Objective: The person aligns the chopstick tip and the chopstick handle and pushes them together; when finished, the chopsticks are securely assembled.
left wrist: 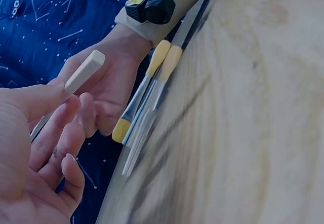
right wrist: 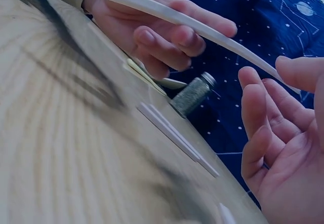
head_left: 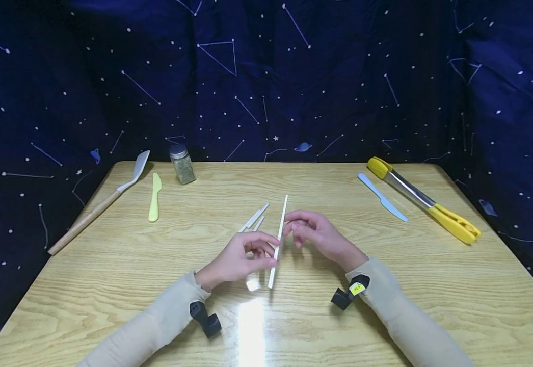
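Observation:
A white chopstick (head_left: 283, 214) is held up at a slant over the middle of the table. My left hand (head_left: 250, 257) pinches it between thumb and index finger, nearer its thick end. In the left wrist view the chopstick's square end (left wrist: 88, 67) juts out past the thumb. My right hand (head_left: 319, 234) is beside its upper part, fingers loosely bent. From the right wrist view, the right thumb and fingertips (right wrist: 248, 77) are right at the thin end. More white chopsticks (head_left: 254, 218) lie on the table behind my left hand, partly hidden by it.
On the left lie a wooden-handled spatula (head_left: 97, 208) and a pale yellow knife (head_left: 154, 199), with a spice jar (head_left: 183, 165) behind. A blue knife (head_left: 382, 197) and yellow-ended tongs (head_left: 413, 191) lie on the right. A dark star-patterned curtain (head_left: 266, 76) hangs beyond the wooden table (head_left: 110, 300).

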Available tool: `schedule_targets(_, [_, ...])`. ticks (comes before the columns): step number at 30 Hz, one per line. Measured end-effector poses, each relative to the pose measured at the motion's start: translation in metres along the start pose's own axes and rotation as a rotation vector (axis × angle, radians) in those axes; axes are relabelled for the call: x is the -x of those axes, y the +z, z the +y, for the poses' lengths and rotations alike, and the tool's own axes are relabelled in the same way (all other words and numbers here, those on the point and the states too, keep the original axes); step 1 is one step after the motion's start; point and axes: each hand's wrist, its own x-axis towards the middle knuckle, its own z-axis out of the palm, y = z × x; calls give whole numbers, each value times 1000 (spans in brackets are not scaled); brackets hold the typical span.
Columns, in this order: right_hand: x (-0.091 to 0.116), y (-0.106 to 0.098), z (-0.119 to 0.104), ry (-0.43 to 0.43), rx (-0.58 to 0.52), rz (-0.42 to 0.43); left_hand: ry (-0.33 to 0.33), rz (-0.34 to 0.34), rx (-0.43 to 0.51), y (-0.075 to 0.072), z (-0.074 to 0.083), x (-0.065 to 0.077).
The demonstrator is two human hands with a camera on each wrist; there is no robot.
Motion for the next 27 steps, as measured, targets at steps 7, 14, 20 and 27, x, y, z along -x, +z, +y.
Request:
schedule_targets(7, [0, -11, -4, 2, 26, 21, -18, 45, -50, -16, 0, -3])
schedule_targets(14, [1, -19, -7, 48, 56, 57, -63, 104, -96, -41, -4, -6])
schedule_targets(20, [3, -25, -6, 90, 130, 50, -137, 141, -114, -76, -16, -5])
schedule_targets(27, [4, -31, -1, 129, 164, 42, -210, 123, -151, -116, -30, 5])
